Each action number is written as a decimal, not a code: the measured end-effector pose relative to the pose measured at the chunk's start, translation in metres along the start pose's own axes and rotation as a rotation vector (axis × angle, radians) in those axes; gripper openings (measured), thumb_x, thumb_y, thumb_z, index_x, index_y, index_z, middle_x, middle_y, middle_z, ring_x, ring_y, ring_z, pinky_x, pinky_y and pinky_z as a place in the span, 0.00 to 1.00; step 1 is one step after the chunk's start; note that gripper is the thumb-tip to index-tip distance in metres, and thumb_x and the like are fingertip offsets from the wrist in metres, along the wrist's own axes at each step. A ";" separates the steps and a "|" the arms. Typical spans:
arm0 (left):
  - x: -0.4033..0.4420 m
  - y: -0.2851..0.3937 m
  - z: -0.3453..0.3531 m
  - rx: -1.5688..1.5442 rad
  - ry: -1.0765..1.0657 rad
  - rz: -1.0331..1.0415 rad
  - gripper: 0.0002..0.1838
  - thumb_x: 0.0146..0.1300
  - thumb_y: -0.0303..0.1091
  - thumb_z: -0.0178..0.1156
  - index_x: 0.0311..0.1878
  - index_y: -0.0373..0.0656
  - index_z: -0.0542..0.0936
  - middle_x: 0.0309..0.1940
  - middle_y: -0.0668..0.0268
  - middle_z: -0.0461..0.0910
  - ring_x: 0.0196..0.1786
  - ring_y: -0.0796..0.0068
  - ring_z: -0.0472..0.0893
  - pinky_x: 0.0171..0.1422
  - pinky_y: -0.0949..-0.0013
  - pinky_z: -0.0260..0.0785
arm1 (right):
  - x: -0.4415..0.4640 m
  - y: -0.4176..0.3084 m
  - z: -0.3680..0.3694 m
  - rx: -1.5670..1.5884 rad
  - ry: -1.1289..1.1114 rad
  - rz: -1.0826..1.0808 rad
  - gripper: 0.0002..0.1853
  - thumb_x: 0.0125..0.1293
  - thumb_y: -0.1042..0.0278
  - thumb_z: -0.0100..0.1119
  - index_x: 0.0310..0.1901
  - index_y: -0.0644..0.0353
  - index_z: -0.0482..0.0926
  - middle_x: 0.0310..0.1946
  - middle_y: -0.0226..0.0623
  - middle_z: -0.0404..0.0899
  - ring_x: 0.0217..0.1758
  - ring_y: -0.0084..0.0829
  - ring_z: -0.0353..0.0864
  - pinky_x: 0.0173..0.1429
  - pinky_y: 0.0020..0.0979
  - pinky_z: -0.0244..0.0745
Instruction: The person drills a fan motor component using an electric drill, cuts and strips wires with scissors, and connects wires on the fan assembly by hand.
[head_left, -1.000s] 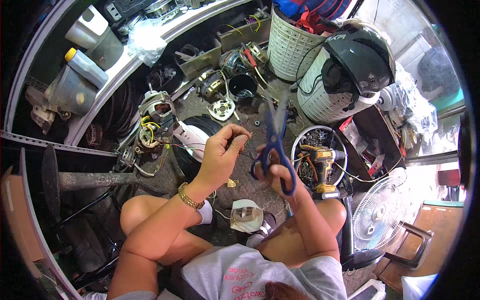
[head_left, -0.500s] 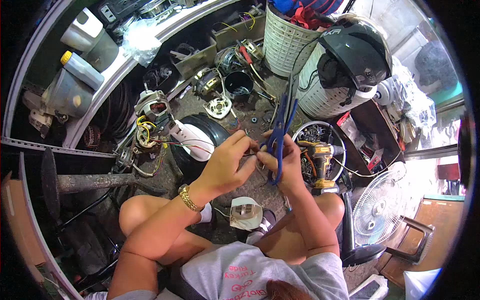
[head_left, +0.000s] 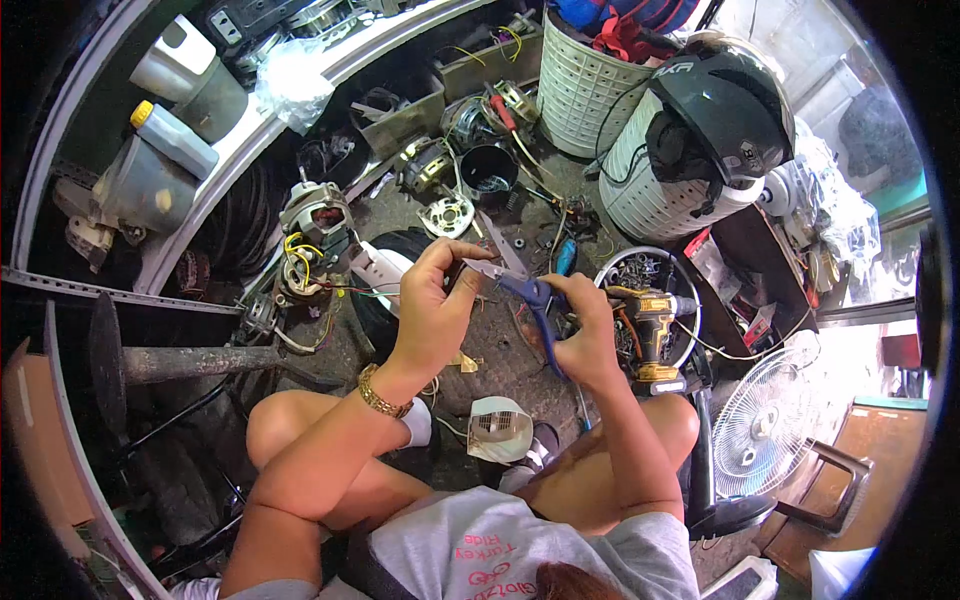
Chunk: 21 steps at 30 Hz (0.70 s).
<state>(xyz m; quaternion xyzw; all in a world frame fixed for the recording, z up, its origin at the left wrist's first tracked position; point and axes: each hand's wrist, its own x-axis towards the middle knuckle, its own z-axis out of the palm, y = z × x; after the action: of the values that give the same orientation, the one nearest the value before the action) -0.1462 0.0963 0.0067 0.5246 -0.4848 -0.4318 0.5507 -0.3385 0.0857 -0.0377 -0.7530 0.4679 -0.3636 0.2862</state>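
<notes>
My right hand (head_left: 588, 330) is closed round the blue handles of a pair of scissors (head_left: 540, 300). Their metal blades are spread and point left, one of them close to my left fingertips. My left hand (head_left: 437, 310) has its thumb and fingers pinched together on thin wires (head_left: 370, 291). These wires run left towards an opened fan motor (head_left: 300, 268) with yellow leads; the ends in my fingers are mostly hidden. Behind my left wrist, a white plastic fan part (head_left: 378, 268) rests on a black round base, partly covered.
A yellow-black cordless drill (head_left: 654, 335) lies on a round bin of small metal parts (head_left: 690, 272). Near my feet is a white housing (head_left: 499, 430). A hammer (head_left: 190, 364) is at left, a fan grille (head_left: 760, 425) at right, and a helmet (head_left: 720, 110) tops a white basket.
The scissors have swung from pointing up in my right hand to pointing left, blades spread, near my left fingers. My hands have moved slightly apart, and the view has shifted a little.
</notes>
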 end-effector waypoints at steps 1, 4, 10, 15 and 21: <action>-0.001 0.001 0.000 -0.001 0.001 -0.001 0.05 0.62 0.23 0.58 0.41 0.36 0.78 0.27 0.73 0.75 0.27 0.90 0.69 0.30 0.82 0.61 | 0.000 0.000 0.000 -0.001 -0.002 0.000 0.30 0.38 0.61 0.75 0.48 0.54 0.78 0.33 0.36 0.73 0.40 0.41 0.72 0.46 0.36 0.63; -0.003 0.001 -0.001 0.041 -0.042 -0.006 0.05 0.62 0.21 0.56 0.40 0.36 0.78 0.27 0.74 0.74 0.26 0.90 0.67 0.29 0.82 0.59 | 0.000 -0.002 0.002 -0.002 -0.014 0.001 0.30 0.38 0.60 0.75 0.48 0.53 0.78 0.33 0.35 0.72 0.39 0.40 0.72 0.44 0.35 0.62; -0.003 0.000 -0.004 0.063 -0.061 0.032 0.04 0.59 0.20 0.58 0.38 0.35 0.78 0.28 0.72 0.72 0.25 0.89 0.66 0.28 0.80 0.57 | -0.001 -0.001 0.003 -0.015 -0.008 0.017 0.28 0.38 0.61 0.75 0.46 0.52 0.79 0.31 0.34 0.72 0.36 0.39 0.71 0.42 0.35 0.61; -0.003 -0.001 -0.004 0.129 -0.043 0.109 0.04 0.57 0.21 0.59 0.36 0.36 0.78 0.27 0.69 0.72 0.25 0.86 0.67 0.29 0.78 0.58 | -0.002 -0.002 0.004 -0.054 0.060 -0.047 0.25 0.40 0.66 0.72 0.45 0.52 0.80 0.29 0.34 0.72 0.34 0.38 0.70 0.39 0.34 0.59; 0.000 0.001 -0.004 0.249 -0.032 0.296 0.05 0.56 0.22 0.61 0.36 0.36 0.78 0.28 0.66 0.73 0.26 0.81 0.68 0.30 0.76 0.58 | -0.003 -0.004 0.006 -0.078 0.111 -0.066 0.23 0.41 0.69 0.71 0.44 0.52 0.81 0.26 0.33 0.70 0.30 0.37 0.68 0.37 0.34 0.57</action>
<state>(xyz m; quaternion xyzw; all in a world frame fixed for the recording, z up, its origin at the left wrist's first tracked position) -0.1428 0.0971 0.0073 0.5045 -0.6152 -0.2911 0.5313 -0.3330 0.0902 -0.0391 -0.7572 0.4718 -0.3955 0.2181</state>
